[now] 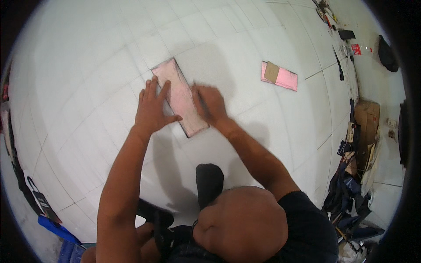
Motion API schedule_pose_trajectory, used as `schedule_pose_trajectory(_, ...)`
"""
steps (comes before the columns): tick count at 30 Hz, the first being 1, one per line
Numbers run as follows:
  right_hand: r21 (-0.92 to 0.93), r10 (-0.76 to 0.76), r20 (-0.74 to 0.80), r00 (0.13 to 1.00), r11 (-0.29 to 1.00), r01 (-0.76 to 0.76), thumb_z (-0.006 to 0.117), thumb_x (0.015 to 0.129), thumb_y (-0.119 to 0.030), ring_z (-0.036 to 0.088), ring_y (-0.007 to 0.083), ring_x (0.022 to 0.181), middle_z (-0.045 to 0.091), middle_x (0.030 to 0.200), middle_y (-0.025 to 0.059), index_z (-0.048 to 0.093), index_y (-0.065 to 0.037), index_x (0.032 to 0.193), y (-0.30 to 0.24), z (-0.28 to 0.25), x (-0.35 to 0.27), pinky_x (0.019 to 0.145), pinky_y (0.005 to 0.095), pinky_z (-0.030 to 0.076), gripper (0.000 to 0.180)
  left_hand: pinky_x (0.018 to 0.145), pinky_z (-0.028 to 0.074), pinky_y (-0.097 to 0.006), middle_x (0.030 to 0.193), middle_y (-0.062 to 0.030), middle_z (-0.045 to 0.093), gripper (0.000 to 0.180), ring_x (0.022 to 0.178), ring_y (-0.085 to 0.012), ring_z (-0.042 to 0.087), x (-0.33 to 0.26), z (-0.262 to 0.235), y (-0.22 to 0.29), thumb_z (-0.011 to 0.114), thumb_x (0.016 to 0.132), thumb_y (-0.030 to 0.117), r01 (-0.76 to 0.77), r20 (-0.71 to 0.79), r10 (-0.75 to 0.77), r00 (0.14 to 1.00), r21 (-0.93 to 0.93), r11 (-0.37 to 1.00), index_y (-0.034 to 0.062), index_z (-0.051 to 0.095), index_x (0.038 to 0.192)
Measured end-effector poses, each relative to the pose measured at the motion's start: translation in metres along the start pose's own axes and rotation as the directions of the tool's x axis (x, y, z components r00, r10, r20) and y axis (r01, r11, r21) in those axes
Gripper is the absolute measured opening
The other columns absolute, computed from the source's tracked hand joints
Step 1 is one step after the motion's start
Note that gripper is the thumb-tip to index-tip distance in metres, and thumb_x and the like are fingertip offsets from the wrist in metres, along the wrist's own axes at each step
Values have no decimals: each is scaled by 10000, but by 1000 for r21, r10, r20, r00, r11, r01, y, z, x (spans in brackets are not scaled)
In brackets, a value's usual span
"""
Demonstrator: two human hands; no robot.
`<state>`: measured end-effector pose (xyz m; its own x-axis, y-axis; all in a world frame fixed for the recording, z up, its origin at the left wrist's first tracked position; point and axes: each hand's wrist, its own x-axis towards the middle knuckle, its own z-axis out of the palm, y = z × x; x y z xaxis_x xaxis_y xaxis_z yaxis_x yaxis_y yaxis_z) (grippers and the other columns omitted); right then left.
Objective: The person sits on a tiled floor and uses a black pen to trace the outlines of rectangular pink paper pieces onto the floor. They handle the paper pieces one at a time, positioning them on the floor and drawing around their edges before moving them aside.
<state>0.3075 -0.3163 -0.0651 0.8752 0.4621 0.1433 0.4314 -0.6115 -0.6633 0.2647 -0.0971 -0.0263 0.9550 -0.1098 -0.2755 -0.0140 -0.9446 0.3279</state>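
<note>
Pink flat sheet [180,97], long rectangle, lies flat on the white tiled floor [87,87], set diagonally, upper-left corner to lower-right corner. Surface looks slightly glossy, with thin dark edges.

Left hand [152,109]: palm down, fingers spread apart, pressing on the sheet's left long edge; thumb reaches across onto the pink surface. Not gripping, just flat contact.

Right hand [210,104]: on the sheet's right long edge, fingers bent down against it; blurred, so cannot tell whether it pinches the edge or only presses.

Both forearms come in from the lower edge. A black-socked foot [209,183] sits on the floor between them, below the sheet.

Further right on the floor, well apart: a second pink sheet [283,77] with a brown cardboard piece [271,72] lying on its left end.

Right rim: a heap of dark cloth and cardboard scraps [357,175]. Lower-left rim: a blue bag [55,228] and black tagged items.
</note>
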Motion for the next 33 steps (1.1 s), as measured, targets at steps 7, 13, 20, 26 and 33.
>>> schedule_pose_trajectory(7,-143,-117,255,960,977,157,665,993,-338,334,431,1503,487,1525,221,619,-74,1325,-41,12,-88,1224,664,201,426,1270,162,-598,1657,-248,295,778,1550,-474,234,-57,35,10,709,873,200,-17,-165,-23,986,-235,972,83,398,1576)
schedule_pose_trajectory(13,-296,7,185,983,954,49,634,1016,-271,346,447,1496,483,1544,220,605,-80,1346,-13,-4,-67,1221,666,181,383,1264,158,-611,1641,-230,325,604,1540,-452,257,-69,62,29,674,938,242,95,-274,-159,948,-232,968,81,503,1495)
schedule_pose_trajectory(20,-402,103,211,972,916,-10,681,969,-190,483,498,1367,553,1449,252,583,-52,1301,6,-77,-57,1171,582,346,373,1257,131,-617,1643,-236,316,648,1549,-431,234,-40,60,62,710,914,365,132,-209,-205,956,-318,939,72,534,1465)
schedule_pose_trajectory(26,-441,220,268,938,893,-83,697,952,-157,591,457,1224,603,1347,265,589,-36,1228,-26,-116,-86,1016,497,495,321,1246,122,-630,1644,-246,290,672,1553,-444,195,-35,58,62,715,906,367,134,-161,-205,965,-368,920,39,528,1462)
schedule_pose_trajectory(33,-500,316,106,943,836,-224,688,980,-159,574,436,1283,593,1403,249,582,-46,1270,-10,-97,-138,1076,473,482,329,1261,102,-609,1654,-246,269,697,1556,-445,179,-40,70,55,707,914,348,63,-179,-147,973,-410,910,35,498,1501)
